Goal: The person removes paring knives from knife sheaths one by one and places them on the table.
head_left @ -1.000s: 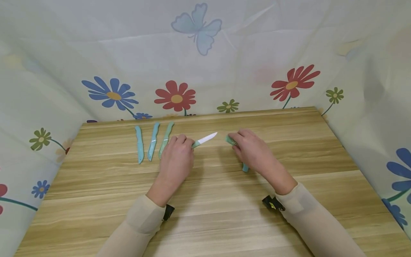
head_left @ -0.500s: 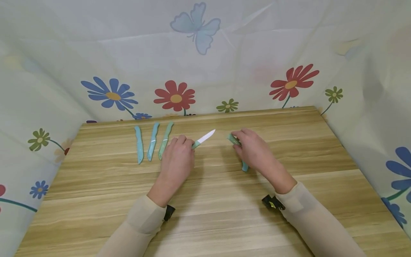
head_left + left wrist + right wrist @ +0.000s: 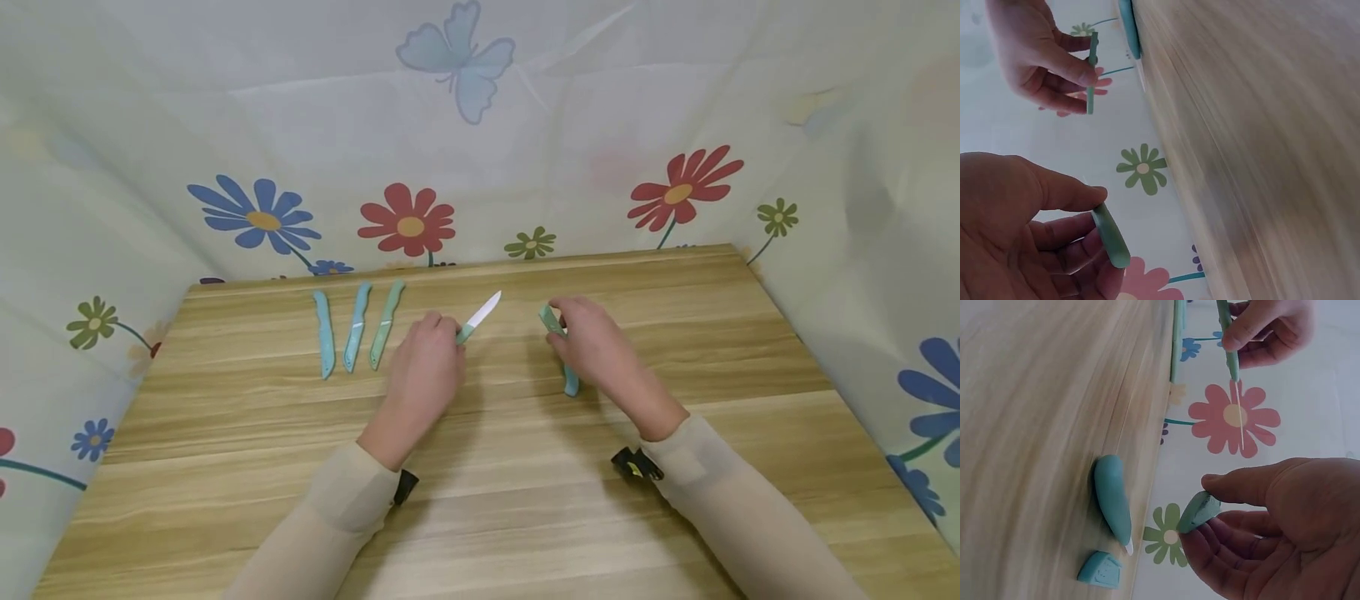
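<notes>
My left hand [image 3: 426, 367] pinches the green handle of a knife [image 3: 480, 317]. Its white blade is bare and points up to the right. In the left wrist view that handle [image 3: 1111, 237] sits between thumb and fingers. Apart from it, my right hand [image 3: 600, 346] holds a green knife sheath [image 3: 552, 320] by thumb and fingertips. Below the right hand a blue knife [image 3: 572, 383] lies on the table, mostly hidden in the head view. The right wrist view shows its handle [image 3: 1113, 500], a bit of white blade and a separate blue sheath [image 3: 1100, 570].
Three sheathed knives lie side by side at the left: one blue [image 3: 325, 333], another blue [image 3: 357, 327] and one green [image 3: 387, 325]. The wooden table [image 3: 480, 517] meets a flower-print curtain [image 3: 480, 167] behind and at both sides.
The left hand has shifted slightly right with the green knife, whose blade now tilts more steeply upward. In the right hand the green sheath has turned more upright. The knives on the table stay put.
</notes>
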The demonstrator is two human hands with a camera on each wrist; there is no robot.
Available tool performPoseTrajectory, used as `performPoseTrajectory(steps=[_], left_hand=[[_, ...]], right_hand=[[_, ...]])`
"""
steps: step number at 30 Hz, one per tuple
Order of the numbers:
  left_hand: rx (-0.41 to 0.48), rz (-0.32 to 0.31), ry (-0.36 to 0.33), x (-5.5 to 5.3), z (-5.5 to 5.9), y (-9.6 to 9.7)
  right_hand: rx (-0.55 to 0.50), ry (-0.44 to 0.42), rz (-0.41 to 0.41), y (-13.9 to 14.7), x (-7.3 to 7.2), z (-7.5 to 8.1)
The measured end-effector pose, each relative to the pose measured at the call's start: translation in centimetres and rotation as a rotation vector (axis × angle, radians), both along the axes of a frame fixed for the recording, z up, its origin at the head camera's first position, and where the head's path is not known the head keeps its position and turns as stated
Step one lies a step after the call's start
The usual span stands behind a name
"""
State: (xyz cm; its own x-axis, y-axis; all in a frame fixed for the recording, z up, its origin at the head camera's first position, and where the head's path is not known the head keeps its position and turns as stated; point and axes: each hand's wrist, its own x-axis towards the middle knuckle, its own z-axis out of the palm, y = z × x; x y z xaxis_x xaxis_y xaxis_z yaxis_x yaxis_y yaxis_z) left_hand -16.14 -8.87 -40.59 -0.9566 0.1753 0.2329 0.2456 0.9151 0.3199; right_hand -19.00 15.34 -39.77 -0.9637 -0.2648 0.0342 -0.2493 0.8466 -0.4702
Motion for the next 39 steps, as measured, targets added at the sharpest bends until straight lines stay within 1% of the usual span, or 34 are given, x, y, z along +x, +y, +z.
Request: performPoseTrajectory(steps=[4,9,15,22,28,33,39], left_hand=[[0.031,0.024,-0.068,-0.4,0.0,0.7],[0.094,0.050,-0.158,-1.0,0.1,2.0],[0.143,0.066,-0.249,-1.7,-0.1,3.6],[0.167,0.070,-0.306,-2.3,-0.5,5.3],[0.201,0.086,-0.362,-2.3,-0.9,6.7],[0.185,0.087,-0.368,-2.4,-1.5,7.5],[0.178,0.093,-0.377,-2.3,-1.8,8.3]], right_hand=[[-0.013,-0.074,-0.036,-0.4,-0.7,0.1],[-0.042,-0.160,-0.076,-1.2,-1.4,0.5],[-0.043,-0.209,-0.103,-1.9,-2.1,0.4],[-0.022,-0.243,-0.135,-2.2,-2.5,-0.1],[-0.008,-0.262,-0.152,-2.4,-2.3,-0.3],[0.023,-0.262,-0.157,-2.5,-1.9,-0.6],[0.032,-0.261,-0.158,-2.4,-1.7,-1.1]])
